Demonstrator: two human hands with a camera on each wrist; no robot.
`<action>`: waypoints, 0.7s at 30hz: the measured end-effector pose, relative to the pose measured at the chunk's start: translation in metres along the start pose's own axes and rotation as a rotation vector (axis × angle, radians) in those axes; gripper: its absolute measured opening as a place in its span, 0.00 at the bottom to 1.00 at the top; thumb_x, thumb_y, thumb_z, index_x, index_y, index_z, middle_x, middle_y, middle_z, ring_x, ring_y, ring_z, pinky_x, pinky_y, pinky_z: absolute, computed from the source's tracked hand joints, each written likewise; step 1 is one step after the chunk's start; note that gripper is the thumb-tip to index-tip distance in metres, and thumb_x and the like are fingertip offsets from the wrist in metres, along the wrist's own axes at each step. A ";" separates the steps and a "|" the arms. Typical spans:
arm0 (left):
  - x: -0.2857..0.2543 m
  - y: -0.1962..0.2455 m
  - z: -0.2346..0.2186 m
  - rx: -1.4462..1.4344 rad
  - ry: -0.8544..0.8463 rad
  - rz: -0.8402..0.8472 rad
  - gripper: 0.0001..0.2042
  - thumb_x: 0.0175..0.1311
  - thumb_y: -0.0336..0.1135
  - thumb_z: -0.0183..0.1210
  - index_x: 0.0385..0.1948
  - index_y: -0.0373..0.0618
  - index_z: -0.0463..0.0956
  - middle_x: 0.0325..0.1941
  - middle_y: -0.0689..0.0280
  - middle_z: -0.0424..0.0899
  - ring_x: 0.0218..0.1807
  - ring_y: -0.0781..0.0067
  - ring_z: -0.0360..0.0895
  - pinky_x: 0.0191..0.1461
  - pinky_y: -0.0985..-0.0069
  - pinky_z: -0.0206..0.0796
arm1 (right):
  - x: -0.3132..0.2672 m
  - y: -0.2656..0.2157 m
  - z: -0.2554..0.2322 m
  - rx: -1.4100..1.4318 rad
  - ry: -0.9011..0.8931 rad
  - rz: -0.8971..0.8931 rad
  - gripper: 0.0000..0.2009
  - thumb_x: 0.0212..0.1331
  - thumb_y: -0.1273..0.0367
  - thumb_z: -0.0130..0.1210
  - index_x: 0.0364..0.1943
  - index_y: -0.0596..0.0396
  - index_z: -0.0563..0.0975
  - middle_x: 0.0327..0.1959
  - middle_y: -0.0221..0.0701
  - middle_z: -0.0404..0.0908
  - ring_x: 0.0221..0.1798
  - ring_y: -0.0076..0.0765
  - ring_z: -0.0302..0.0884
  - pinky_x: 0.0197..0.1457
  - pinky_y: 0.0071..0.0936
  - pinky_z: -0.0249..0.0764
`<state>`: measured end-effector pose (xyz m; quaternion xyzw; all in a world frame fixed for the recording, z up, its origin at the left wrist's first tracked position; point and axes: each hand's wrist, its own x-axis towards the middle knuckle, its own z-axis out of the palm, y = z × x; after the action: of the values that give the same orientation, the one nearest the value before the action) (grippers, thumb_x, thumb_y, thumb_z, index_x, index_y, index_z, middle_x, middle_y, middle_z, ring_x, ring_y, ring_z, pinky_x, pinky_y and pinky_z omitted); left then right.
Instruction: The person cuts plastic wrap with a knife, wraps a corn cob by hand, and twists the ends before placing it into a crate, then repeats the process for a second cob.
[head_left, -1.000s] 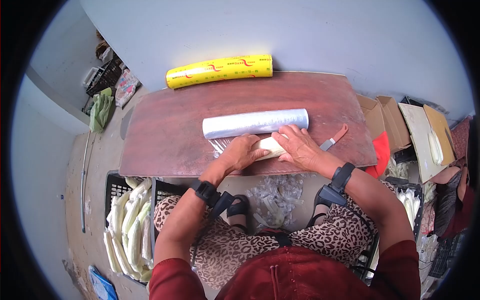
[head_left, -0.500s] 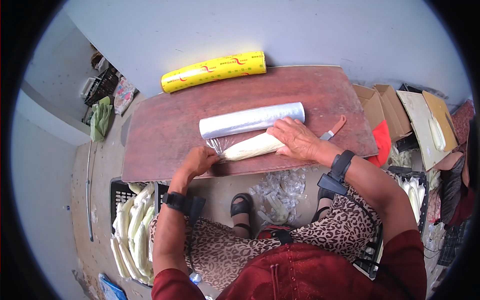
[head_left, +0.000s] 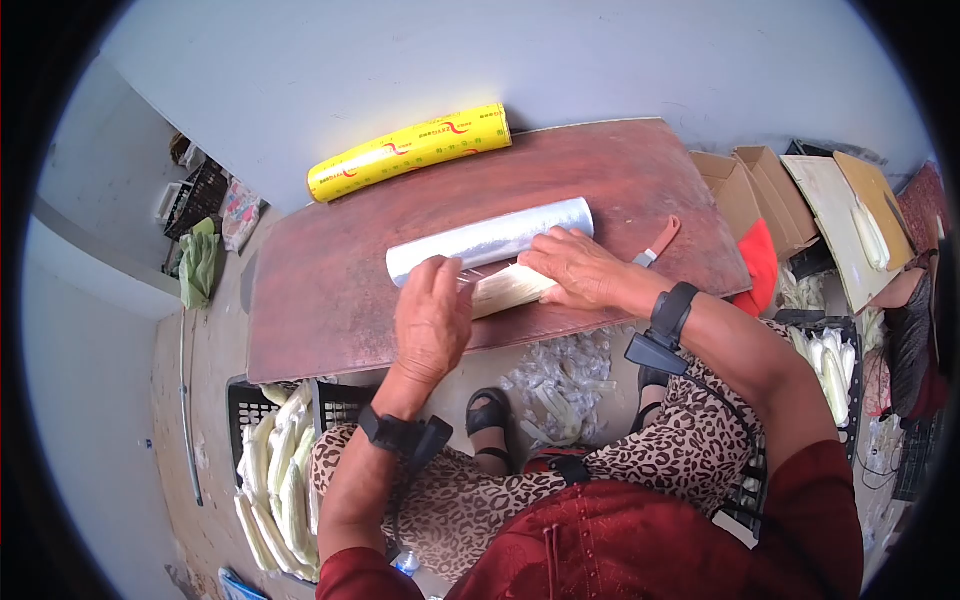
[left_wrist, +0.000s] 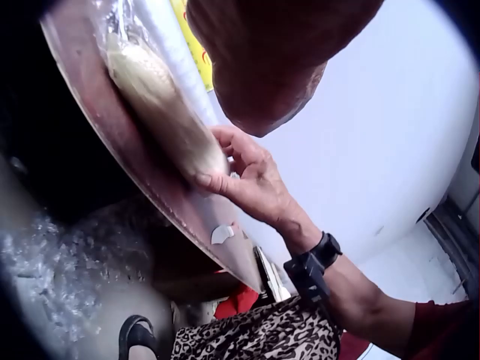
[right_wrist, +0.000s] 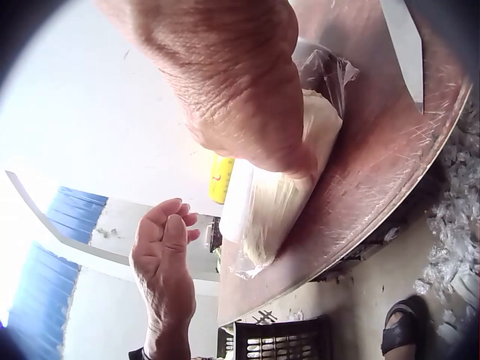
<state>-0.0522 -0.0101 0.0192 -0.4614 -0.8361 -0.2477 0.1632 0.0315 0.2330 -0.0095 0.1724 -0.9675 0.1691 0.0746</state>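
In the head view, left grip (head_left: 432, 315) and right grip (head_left: 578, 268) hide the ends of the vegetable (head_left: 508, 289) on the desk (head_left: 325, 300).

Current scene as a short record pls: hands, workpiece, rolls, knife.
left hand: raised, holding nothing
right hand: grips the pale vegetable
workpiece: pale vegetable on the table, clear film on it
film roll: beyond the vegetable
yellow roll: along the table's far edge
knife: on the table, near the right hand

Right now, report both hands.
Left hand: open, fingers loosely curled, holding nothing.
Right hand: closed, gripping the film-wrapped corn ear.
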 end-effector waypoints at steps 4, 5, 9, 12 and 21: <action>-0.012 0.026 0.041 0.005 -0.224 0.090 0.32 0.54 0.37 0.66 0.59 0.33 0.64 0.55 0.51 0.72 0.58 0.48 0.68 0.63 0.58 0.59 | 0.000 0.003 0.006 -0.035 0.034 -0.017 0.25 0.46 0.66 0.67 0.50 0.53 0.72 0.49 0.36 0.70 0.55 0.46 0.66 0.56 0.44 0.65; -0.013 0.021 0.048 0.020 -0.238 0.054 0.33 0.54 0.37 0.66 0.60 0.34 0.63 0.55 0.51 0.72 0.58 0.49 0.68 0.63 0.58 0.59 | 0.000 0.005 0.009 -0.051 0.062 -0.028 0.24 0.46 0.65 0.67 0.48 0.52 0.72 0.49 0.36 0.70 0.55 0.46 0.66 0.55 0.45 0.65; -0.004 0.012 0.061 0.077 -0.310 -0.036 0.34 0.51 0.44 0.69 0.57 0.36 0.64 0.52 0.54 0.73 0.55 0.51 0.69 0.59 0.58 0.60 | 0.000 0.001 0.006 -0.072 0.005 0.037 0.24 0.47 0.65 0.67 0.49 0.54 0.71 0.50 0.36 0.70 0.56 0.45 0.66 0.56 0.46 0.65; 0.001 0.015 0.061 0.101 -0.365 -0.077 0.33 0.48 0.49 0.70 0.52 0.39 0.66 0.48 0.56 0.74 0.53 0.53 0.71 0.56 0.58 0.61 | 0.000 -0.001 0.001 -0.063 -0.047 0.070 0.24 0.49 0.64 0.67 0.50 0.54 0.71 0.51 0.36 0.70 0.58 0.44 0.66 0.56 0.47 0.65; 0.006 0.000 0.062 0.098 -0.374 0.056 0.30 0.48 0.58 0.67 0.40 0.41 0.70 0.40 0.56 0.77 0.46 0.53 0.76 0.49 0.60 0.67 | -0.001 -0.019 -0.011 -0.144 -0.137 0.206 0.26 0.48 0.65 0.68 0.51 0.55 0.70 0.53 0.38 0.71 0.60 0.48 0.69 0.57 0.51 0.68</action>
<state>-0.0585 0.0288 -0.0286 -0.5138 -0.8499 -0.1121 0.0339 0.0403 0.2206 0.0066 0.0776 -0.9925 0.0940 0.0026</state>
